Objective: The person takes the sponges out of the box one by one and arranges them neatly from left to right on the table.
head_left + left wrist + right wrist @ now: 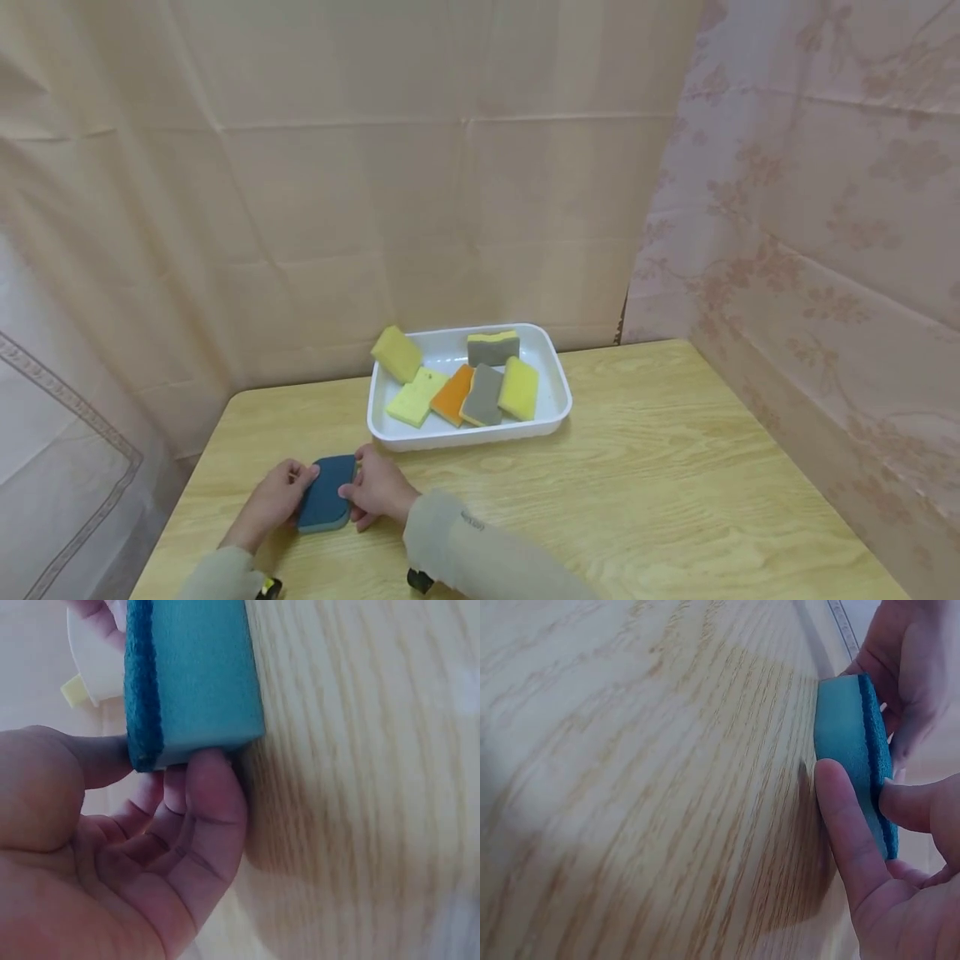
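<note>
A blue-green scrub sponge (327,493), dark scouring layer up, lies flat at the front left of the wooden table. My left hand (273,500) pinches its left side; in the left wrist view the thumb is at the scouring layer and a bent index finger touches the foam (202,675). From the opposite side my right hand (382,487) also pinches the sponge. The right wrist view shows that hand's thumb on the scouring layer and its index finger along the foam edge (840,724).
Behind the hands stands a white tray (465,438) holding several sponges, among them an orange one (452,395) and a grey one (483,393). A yellow sponge (397,354) leans over its left rim. Curtains hang behind the wooden table (675,467) and along its sides.
</note>
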A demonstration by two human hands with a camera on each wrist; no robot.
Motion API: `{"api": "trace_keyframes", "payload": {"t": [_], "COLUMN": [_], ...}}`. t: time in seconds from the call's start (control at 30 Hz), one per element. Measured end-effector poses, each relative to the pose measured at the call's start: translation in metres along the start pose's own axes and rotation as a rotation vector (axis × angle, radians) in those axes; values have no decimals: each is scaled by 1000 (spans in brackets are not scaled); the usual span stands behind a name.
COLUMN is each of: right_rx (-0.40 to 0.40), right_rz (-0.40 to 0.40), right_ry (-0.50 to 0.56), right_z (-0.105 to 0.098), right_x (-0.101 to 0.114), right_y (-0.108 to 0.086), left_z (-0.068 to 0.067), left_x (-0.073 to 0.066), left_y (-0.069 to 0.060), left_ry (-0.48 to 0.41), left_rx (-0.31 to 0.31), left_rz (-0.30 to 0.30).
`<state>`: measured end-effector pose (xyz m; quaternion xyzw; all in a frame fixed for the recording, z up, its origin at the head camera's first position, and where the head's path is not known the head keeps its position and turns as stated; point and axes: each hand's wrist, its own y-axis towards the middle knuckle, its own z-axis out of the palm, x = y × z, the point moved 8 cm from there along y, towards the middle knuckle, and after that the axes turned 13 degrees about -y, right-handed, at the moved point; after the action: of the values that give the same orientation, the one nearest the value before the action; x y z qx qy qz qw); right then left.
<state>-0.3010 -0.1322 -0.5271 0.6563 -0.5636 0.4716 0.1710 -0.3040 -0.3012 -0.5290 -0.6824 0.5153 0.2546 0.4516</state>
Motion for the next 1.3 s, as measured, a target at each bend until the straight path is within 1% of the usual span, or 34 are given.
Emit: {"api": "trace_keyframes", "payload": {"t": [0.13, 0.3, 0.4, 0.53, 0.6, 0.7, 0.83, 0.9, 0.97, 1.1, 1.17, 1.3], "right_rx": [-4, -13, -20, -27, -25, 4, 85, 122, 157, 219, 235, 210], "right_rz": [0, 5, 4, 2, 4, -1, -25, -40, -54, -100, -135, -197], "right_ry": [-11, -25, -23, -45, -57, -64, -90, -108, -128, -138, -147, -180], "right_z": [2, 2, 1, -3, -5, -5, -6, -8, -11, -19, -26, -45], "right_x": [-1, 0, 1, 1, 0, -1, -1, 1, 4, 11, 15, 23], "right_y": [-2, -2, -1, -2, -3, -5, -10, -12, -15, -20, -21, -22], "left_z": [3, 5, 4, 1, 1, 0, -2, -4, -6, -7, -5, -3], "left_x": [-3, -12, -19, -27, -30, -30, -28, -30, -35, -49, -57, -74], "left_y": [-4, -7, -9, -11, -13, -15, -16, -16, -17, -20, -21, -25], "left_ry": [54, 145, 206, 261, 276, 285, 312, 349, 393, 447, 440, 405], "left_rx": [-6, -34, -64, -95, -99, -91, -78, -82, -96, -117, -125, -142], "left_rz": [15, 53, 77, 120, 133, 121, 72, 72, 90, 168, 201, 260]}}
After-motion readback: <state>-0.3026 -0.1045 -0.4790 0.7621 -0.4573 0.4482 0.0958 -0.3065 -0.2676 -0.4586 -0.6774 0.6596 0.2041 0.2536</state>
